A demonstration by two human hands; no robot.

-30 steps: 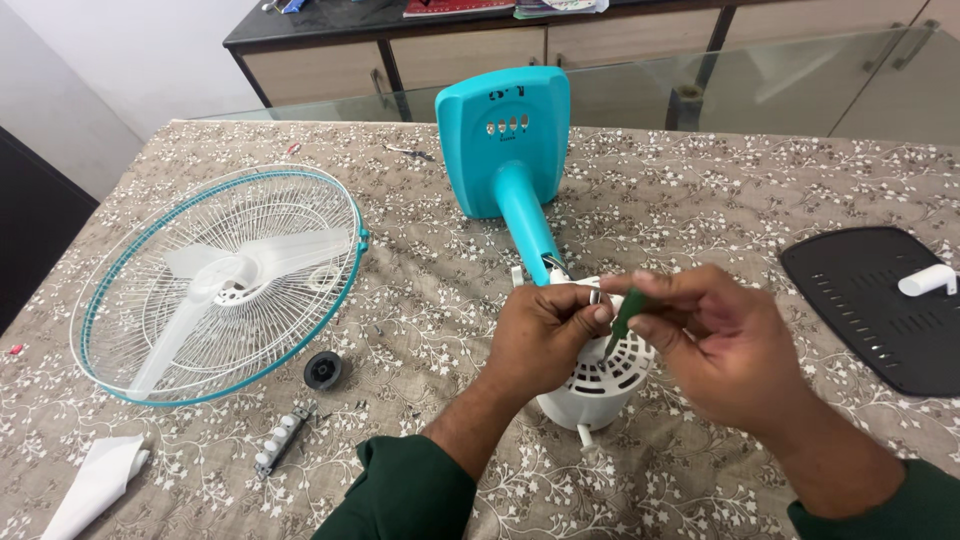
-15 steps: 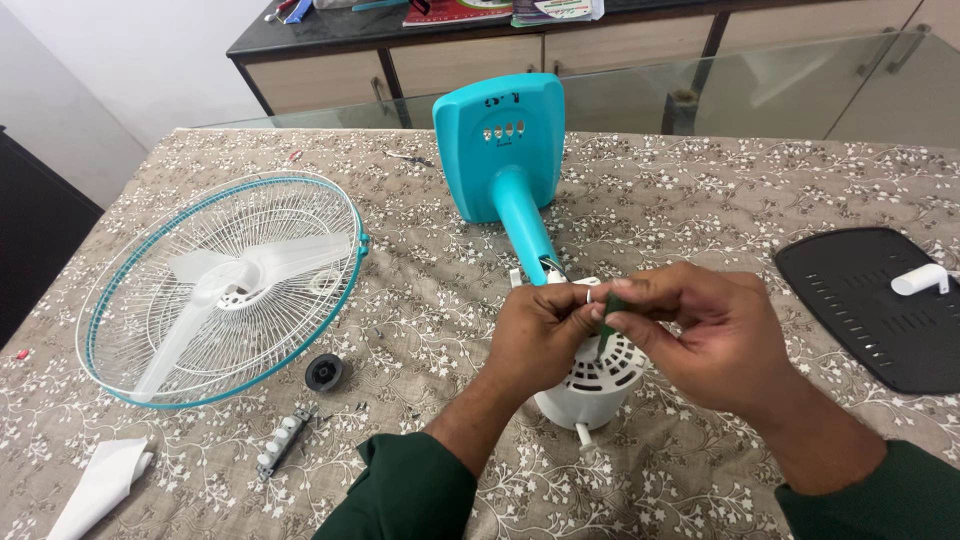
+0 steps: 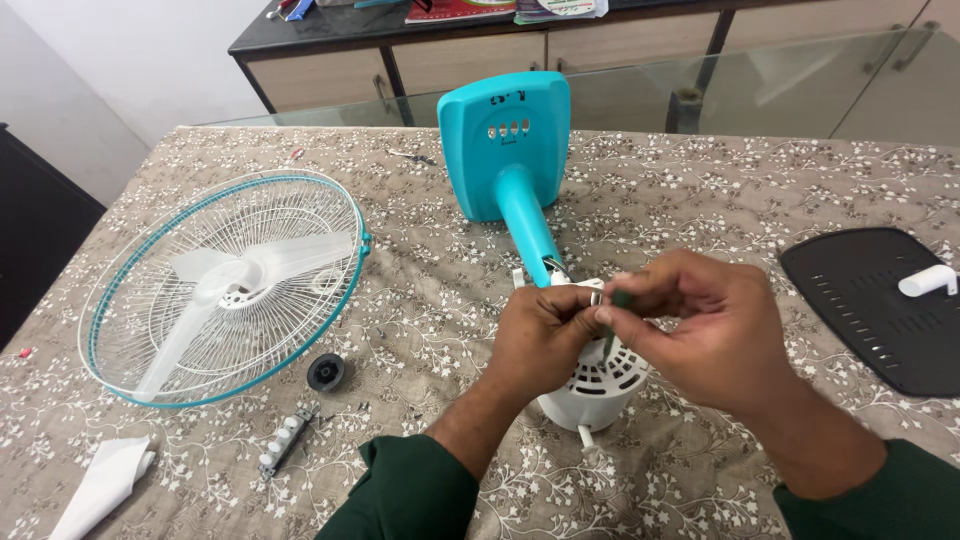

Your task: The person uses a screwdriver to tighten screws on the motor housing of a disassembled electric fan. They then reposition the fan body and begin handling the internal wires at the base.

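Motor housing [image 3: 597, 385], white and round with vent slots, lies on the table [image 3: 700, 190] near its front edge, at the lower end of the teal fan stand [image 3: 515, 175]. The stand's neck runs from the square teal base down to the housing, and the base lies flat further back on the patterned cloth.

Both hands meet just above the housing. The left hand [image 3: 543, 335] is closed, its fingers pinched on a small metal part [image 3: 596, 296] at the top of the housing. The right hand [image 3: 705, 325] is also closed, and its thumb and fingers grip a thin dark green tool [image 3: 612, 325] that points down toward the housing. Which kind of tool it is cannot be told, because the fingers cover most of it. Both sleeves are dark green.

To the left, well apart from the hands, lies the fan guard [image 3: 225, 285] with a teal rim, and the white blade [image 3: 215, 280] rests inside it. Near the guard's front edge is a small black knob [image 3: 326, 372]. Just beside it, closer to the table edge, lies a switch strip [image 3: 285, 442] with white buttons. A folded white paper [image 3: 105, 480] lies at the left corner. On the right side is a black plate [image 3: 870, 305] with a white piece [image 3: 927, 281] on top.
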